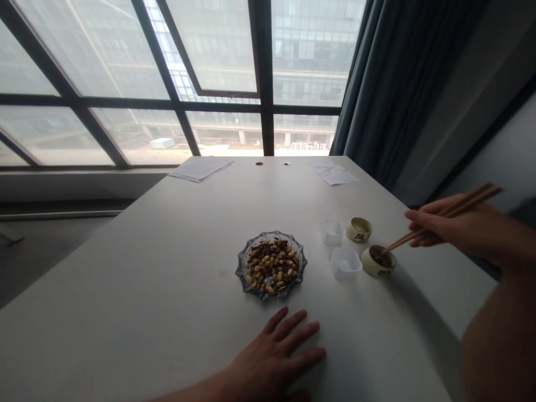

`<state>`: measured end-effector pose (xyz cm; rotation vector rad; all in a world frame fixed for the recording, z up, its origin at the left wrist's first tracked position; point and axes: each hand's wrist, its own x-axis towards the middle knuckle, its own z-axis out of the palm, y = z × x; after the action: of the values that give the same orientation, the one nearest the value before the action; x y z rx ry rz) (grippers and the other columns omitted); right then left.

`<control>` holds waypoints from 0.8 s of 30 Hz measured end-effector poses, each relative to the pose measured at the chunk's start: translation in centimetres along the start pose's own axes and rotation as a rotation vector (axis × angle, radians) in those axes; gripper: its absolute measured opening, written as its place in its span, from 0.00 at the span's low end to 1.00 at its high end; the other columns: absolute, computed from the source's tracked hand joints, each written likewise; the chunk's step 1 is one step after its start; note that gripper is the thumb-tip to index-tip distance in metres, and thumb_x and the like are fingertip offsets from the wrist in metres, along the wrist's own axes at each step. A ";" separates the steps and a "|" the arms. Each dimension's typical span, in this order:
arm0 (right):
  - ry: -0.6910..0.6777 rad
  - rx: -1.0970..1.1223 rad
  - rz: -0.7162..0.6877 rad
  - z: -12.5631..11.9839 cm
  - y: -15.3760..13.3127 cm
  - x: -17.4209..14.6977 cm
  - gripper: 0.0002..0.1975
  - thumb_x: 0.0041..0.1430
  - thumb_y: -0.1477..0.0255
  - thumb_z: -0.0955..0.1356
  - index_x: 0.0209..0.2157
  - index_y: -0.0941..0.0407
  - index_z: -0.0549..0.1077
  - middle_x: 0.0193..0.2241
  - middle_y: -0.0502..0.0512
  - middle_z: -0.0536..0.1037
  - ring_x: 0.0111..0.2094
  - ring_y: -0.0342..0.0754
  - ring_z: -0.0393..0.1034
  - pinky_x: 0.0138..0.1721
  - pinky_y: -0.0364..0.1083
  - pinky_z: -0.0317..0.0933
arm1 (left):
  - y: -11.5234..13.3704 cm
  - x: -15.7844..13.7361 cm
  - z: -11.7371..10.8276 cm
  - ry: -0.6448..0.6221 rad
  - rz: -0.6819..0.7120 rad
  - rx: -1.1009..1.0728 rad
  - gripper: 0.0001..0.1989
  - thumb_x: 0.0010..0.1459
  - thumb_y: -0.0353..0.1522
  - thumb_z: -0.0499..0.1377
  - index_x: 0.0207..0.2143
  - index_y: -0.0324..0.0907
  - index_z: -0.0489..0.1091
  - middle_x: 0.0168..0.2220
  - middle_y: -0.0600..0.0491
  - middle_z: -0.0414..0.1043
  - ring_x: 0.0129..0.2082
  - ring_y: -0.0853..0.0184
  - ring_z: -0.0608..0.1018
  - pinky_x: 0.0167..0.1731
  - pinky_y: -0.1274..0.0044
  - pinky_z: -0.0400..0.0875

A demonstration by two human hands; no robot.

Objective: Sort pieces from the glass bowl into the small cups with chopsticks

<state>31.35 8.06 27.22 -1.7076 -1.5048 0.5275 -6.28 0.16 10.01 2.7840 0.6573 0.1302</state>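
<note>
Bench (pixel 159 262): dish (pixel 240 283) set just beyond the left hand (pixel 278 349), with nuts or seeds (pixel 274 265) heaped in it. Chopsticks (pixel 473 201) held in the right hand (pixel 439 220); tips placed inside the near bowl (pixel 371 267), left of that hand. Far bowl (pixel 357 235) set behind it. Near tub (pixel 345 268) and far tub (pixel 332 234) placed between dish and bowls. Well beyond both hands, left papers (pixel 201 167) and right papers (pixel 337 174) laid at bench's far end; window (pixel 310 61) behind.
</note>
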 end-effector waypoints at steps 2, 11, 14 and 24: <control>-0.149 0.034 0.124 1.8 -0.8 0.7 0.10 0.62 0.68 0.73 0.30 0.60 0.81 0.25 0.66 0.84 0.25 0.54 0.83 0.25 0.41 0.75 | -0.2 0.0 0.3 0.025 0.012 0.009 0.37 0.60 0.39 0.69 0.69 0.51 0.61 0.73 0.50 0.55 0.72 0.48 0.58 0.71 0.55 0.49; -0.098 -0.006 0.180 2.8 0.1 2.2 0.12 0.58 0.63 0.77 0.35 0.59 0.81 0.27 0.63 0.85 0.30 0.59 0.84 0.29 0.48 0.80 | -0.4 -0.2 0.5 0.007 0.022 0.024 0.39 0.58 0.40 0.71 0.69 0.51 0.61 0.73 0.49 0.55 0.72 0.48 0.59 0.70 0.55 0.50; 0.020 -0.022 0.095 2.2 -1.3 0.8 0.12 0.63 0.63 0.74 0.33 0.57 0.80 0.29 0.63 0.85 0.31 0.58 0.84 0.29 0.47 0.79 | -0.3 -0.2 0.4 0.016 0.016 0.005 0.38 0.60 0.40 0.70 0.69 0.51 0.61 0.73 0.49 0.55 0.72 0.48 0.58 0.70 0.55 0.50; -0.527 0.145 -0.269 10.0 -6.4 -3.5 0.18 0.67 0.56 0.70 0.33 0.56 0.83 0.31 0.57 0.86 0.32 0.51 0.82 0.31 0.44 0.74 | -0.2 -0.5 0.6 0.079 0.028 0.002 0.30 0.68 0.47 0.61 0.68 0.52 0.62 0.73 0.51 0.56 0.72 0.49 0.59 0.70 0.56 0.50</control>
<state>19.08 7.44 25.46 -1.2797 -1.9719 0.9664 -6.73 -0.04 9.32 2.8031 0.6375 0.2461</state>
